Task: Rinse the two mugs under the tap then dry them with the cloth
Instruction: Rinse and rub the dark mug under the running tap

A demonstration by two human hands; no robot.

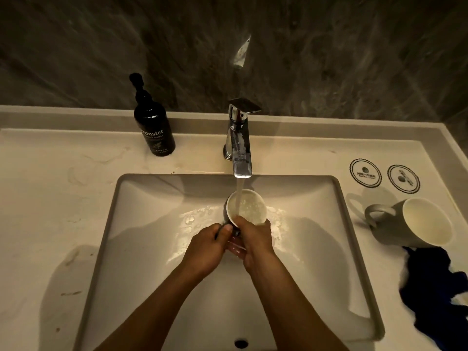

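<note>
**First mug under the stream, second waits to the right**

Head view: the mug being rinsed (247,206) sits over the middle of the basin (141,224), mouth tilted up toward the tap (240,140), so its long axis leans away from the person and the water stream (239,196) falls straight into its pale, frothing interior. Both hands grip it from the near side. The left hand (206,249) has its fingers (225,230) clenched on what looks like the handle; the right hand (254,240) wraps the mug's lower wall, thumb up at the rim.

The second mug (415,224) lies on its side on the desk (50,198) to the right of the basin, mouth facing the person, handle pointing left toward the basin. The right hand is the nearer one to it. The dark blue cloth (433,282) is bunched just in front of that mug, touching or nearly so.

The desk is pale and wet-marked; a hand wash bottle (153,127) stands back left, two round coasters (385,174) back right. The room is dim, with a dark stone wall behind.
</note>
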